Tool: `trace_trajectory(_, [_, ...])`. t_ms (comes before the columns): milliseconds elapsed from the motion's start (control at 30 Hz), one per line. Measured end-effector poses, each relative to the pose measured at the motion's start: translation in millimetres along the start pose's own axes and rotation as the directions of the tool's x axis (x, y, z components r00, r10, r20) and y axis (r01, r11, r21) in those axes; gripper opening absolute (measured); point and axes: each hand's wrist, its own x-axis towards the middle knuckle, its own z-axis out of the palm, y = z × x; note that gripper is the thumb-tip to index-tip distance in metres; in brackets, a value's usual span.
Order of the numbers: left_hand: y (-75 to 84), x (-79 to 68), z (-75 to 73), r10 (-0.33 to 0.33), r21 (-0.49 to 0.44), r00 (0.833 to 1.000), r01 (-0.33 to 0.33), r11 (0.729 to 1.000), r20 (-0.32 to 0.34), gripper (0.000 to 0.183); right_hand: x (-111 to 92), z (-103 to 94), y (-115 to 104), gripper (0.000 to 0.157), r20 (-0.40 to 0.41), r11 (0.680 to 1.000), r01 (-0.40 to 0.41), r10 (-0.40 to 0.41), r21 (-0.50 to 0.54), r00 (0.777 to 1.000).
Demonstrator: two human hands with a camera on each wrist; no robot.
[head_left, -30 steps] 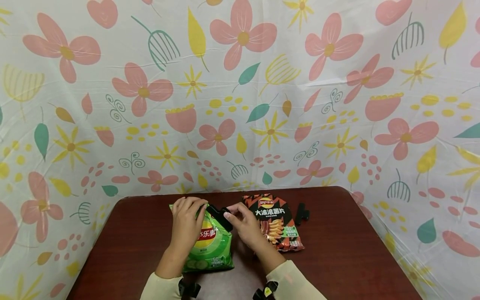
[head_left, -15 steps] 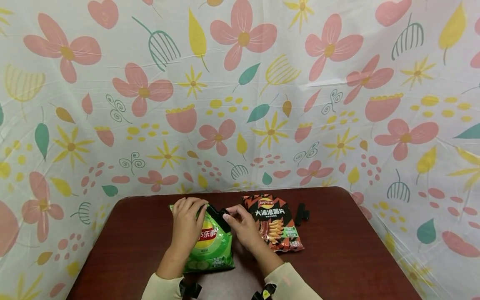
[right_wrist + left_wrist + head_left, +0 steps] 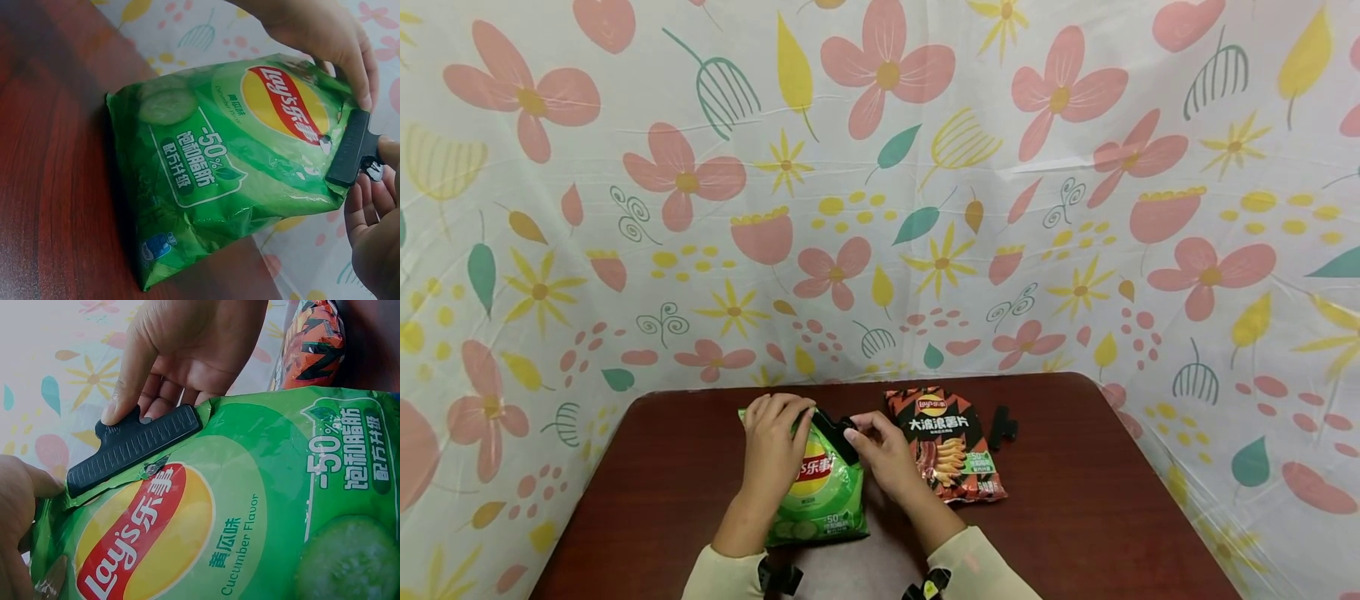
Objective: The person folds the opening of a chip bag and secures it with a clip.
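Observation:
A green bag of cucumber-flavor Lay's potato chips (image 3: 826,504) leans on the table, its upper edge torn open in the left wrist view. My left hand (image 3: 771,446) grips the top left corner of this bag. Along the torn edge lies a black bag clip (image 3: 134,447), its long ridged jaw over the front of the bag. My right hand (image 3: 887,457) pinches the clip's handle, with the thumb (image 3: 119,406) on the front plate and the other fingers behind. In the right wrist view, a left fingertip touches the clip's end.
A black and orange bag of Lay's chips (image 3: 951,450) lies flat just right of the green one. Beyond it rests a second black clip (image 3: 1003,429). A flower-patterned cloth (image 3: 880,208) hangs behind the dark red table (image 3: 1075,500).
Over the last second my right hand has shifted slightly left, bringing the clip against the green bag's top edge. My left hand has kept its grip in place.

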Motion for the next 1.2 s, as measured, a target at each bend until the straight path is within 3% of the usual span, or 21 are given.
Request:
trace_trajectory(233, [-0.5, -0.7, -0.3, -0.021, -0.011, 1.0, 0.021, 1.0, -0.018, 0.024, -0.3, 0.5, -0.3, 0.024, -0.03, 0.999, -0.048, 0.047, -0.018, 0.998])
trace_trajectory(500, [-7.4, -3.4, -2.3, -0.07, -0.072, 0.992, 0.063, 0.995, -0.107, 0.042, -0.4, -2.4, -0.1, 0.026, -0.058, 0.996, -0.085, 0.085, 0.0, 0.995])
trace_trajectory(733, [-12.4, -7.3, -5.4, -0.126, -0.093, 0.986, 0.115, 0.989, -0.113, 0.043, -0.5, -3.5, 3.0, 0.026, -0.065, 0.995, -0.099, 0.098, -0.005, 0.993])
trace_trajectory(1000, [-19.0, -11.0, -5.1, -0.127, -0.117, 0.983, 0.111, 0.987, -0.136, 0.043, -1.2, -4.3, 1.7, 0.026, -0.066, 0.994, -0.105, 0.104, -0.013, 0.992])
trace_trajectory(1200, [-21.7, -13.2, -6.8, -0.16, -0.121, 0.98, 0.145, 0.982, -0.122, 0.045, -1.7, -4.2, 1.2, 0.027, -0.061, 0.995, -0.104, 0.104, -0.007, 0.993])
